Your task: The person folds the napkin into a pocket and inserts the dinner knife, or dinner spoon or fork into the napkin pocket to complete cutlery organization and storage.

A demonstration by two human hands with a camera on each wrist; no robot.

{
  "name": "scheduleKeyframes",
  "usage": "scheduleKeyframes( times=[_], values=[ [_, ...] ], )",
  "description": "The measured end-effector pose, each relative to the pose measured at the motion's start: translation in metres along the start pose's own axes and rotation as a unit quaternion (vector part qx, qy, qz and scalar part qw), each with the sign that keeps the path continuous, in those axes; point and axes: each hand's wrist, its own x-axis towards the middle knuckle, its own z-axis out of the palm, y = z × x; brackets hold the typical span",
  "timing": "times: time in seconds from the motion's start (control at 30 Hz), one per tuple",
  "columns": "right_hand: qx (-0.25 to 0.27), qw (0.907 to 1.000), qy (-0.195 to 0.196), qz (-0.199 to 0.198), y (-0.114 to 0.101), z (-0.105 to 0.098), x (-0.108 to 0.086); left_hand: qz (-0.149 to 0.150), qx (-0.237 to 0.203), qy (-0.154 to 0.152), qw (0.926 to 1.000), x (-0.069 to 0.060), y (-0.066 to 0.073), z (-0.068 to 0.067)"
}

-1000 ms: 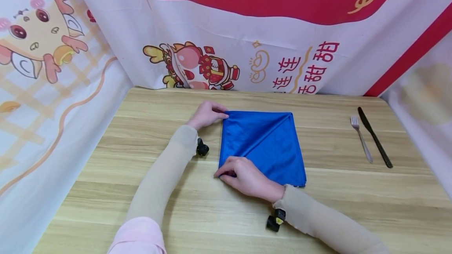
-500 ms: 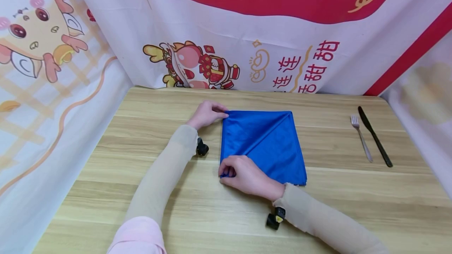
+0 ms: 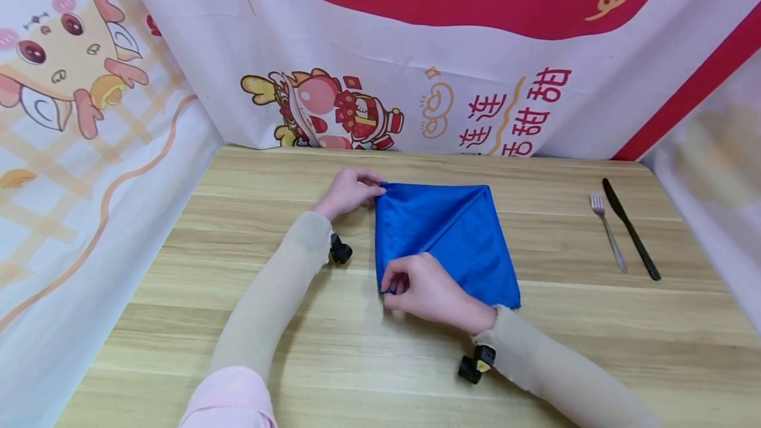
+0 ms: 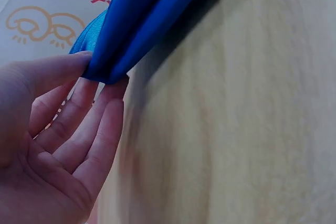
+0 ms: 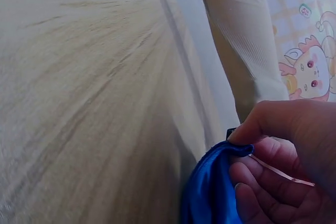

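A folded blue cloth napkin (image 3: 475,249) lies near the middle of the wooden table, a diagonal crease running across its top. My left hand (image 3: 349,191) pinches its far left corner between thumb and fingers; the left wrist view shows the folded layers of the napkin (image 4: 139,24) between them. At the near left corner, my right hand (image 3: 429,288) pinches the napkin's edge. In the right wrist view that edge of the napkin (image 5: 210,182) curves up off the wood into the thumb and fingers. The right hand hides part of the napkin's near side.
To the right on the table (image 3: 178,322) lie a silver fork (image 3: 608,231) and a dark knife (image 3: 630,228), side by side. A printed cloth backdrop (image 3: 464,65) hangs behind the table's far edge, and another printed cloth (image 3: 89,170) stands along the left.
My right hand has shifted slightly right and away from me, now pinching the near left corner, which has moved with it. The left hand stays almost in place.
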Motion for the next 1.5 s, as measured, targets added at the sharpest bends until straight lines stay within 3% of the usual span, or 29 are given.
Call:
scheduleKeyframes(
  times=[0.23,0.5,0.83,1.07,1.33,1.43,1.5],
  values=[
    [0.025,0.9996,0.004,0.014,-0.004,-0.011,-0.006,0.01,-0.048,0.01,0.9988,-0.005,0.01,0.0],
    [0.032,0.9994,0.007,0.01,-0.007,-0.019,-0.013,0.037,-0.027,0.024,0.9987,-0.012,0.021,-0.004],
    [0.061,0.9976,0.029,0.012,-0.017,-0.04,-0.026,0.074,-0.022,0.044,0.996,-0.027,0.047,-0.013],
    [0.097,0.9947,0.034,0.003,-0.024,-0.048,-0.028,0.092,-0.076,0.044,0.9919,-0.039,0.061,-0.022],
    [0.185,0.9801,0.035,-0.063,-0.04,-0.045,-0.019,0.114,-0.134,0.083,0.9809,-0.06,0.069,-0.054],
    [0.232,0.968,0.032,-0.091,-0.056,-0.043,-0.01,0.119,-0.154,0.1,0.9757,-0.074,0.084,-0.072],
    [0.273,0.9538,0.035,-0.122,-0.07,-0.043,-0.004,0.131,-0.181,0.114,0.9679,-0.085,0.101,-0.086]
  ],
)
